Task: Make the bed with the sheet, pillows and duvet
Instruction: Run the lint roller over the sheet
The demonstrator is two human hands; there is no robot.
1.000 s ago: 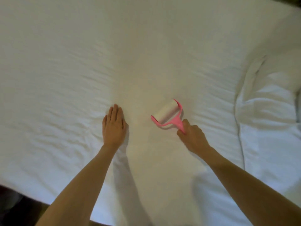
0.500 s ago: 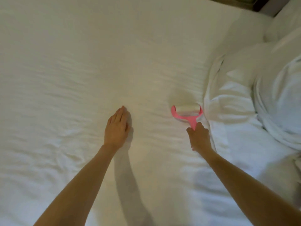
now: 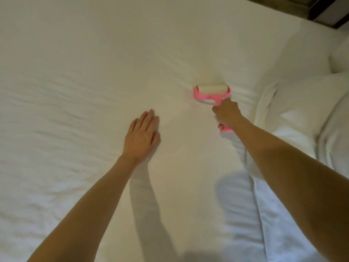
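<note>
sheet (image 3: 94,72) lies spread and wrinkly, duvet (image 3: 302,114) heaped on its right side. left hand (image 3: 141,135) lies flat on the sheet, fingers together. right hand (image 3: 227,114), nearer the duvet, grips the pink lint roller (image 3: 211,88), drum crosswise just ahead of it.

- The sheet (image 3: 85,63) lies flat and open across the left and far portions of the bed, and only shallow wrinkles interrupt it.
- The left hand (image 3: 141,136) lies flat on the sheet near the middle and blocks passage there.
- The lint roller (image 3: 211,91), gripped by the right hand (image 3: 227,113), occupies the sheet right of centre. An open strip of sheet separates the two hands.
- The bunched duvet (image 3: 294,114) rises just beside the right hand and closes off the right side.
- A pillow (image 3: 340,55) lies beyond the duvet at the far right.
- Ahead of the lint roller, the sheet runs free toward the far edge.
</note>
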